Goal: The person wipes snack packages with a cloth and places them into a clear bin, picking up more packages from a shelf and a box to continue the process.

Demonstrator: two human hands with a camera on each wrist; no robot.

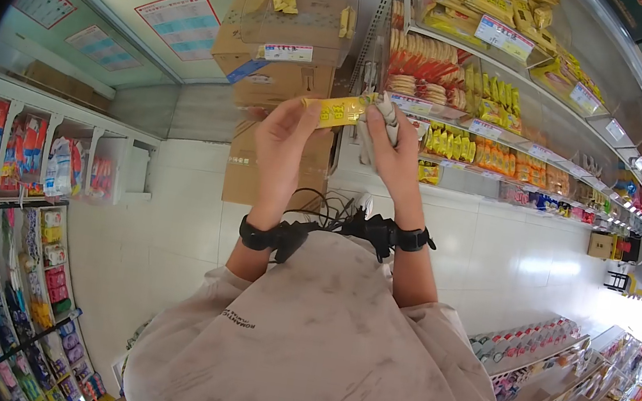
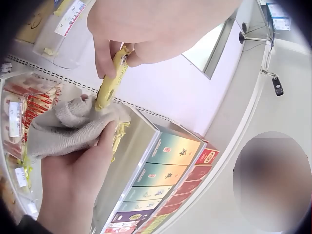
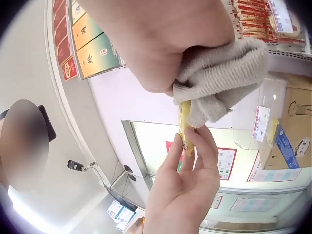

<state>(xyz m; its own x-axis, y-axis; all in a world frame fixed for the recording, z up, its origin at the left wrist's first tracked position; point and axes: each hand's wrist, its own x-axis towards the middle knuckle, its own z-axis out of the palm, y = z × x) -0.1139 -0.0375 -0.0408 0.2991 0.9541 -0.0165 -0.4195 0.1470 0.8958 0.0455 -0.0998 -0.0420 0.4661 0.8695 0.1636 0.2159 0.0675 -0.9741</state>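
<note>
Snack shelves (image 1: 518,105) line the shop aisle. Before them the left hand (image 1: 283,145) pinches one end of a yellow packet (image 1: 341,111); the right hand (image 1: 397,150) clasps a grey cloth (image 1: 384,114) round the other. This looks like the wiping step; sliding the cloth along needs a firm pinch.

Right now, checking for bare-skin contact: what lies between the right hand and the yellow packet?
A grey cloth, bunched in the right hand over the yellow packet, seen in the right wrist view. The left hand pinches its other end.

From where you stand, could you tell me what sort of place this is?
Likely a convenience shop: shelves of packaged snacks, price tags along their edges, and stacked cardboard boxes.
</note>
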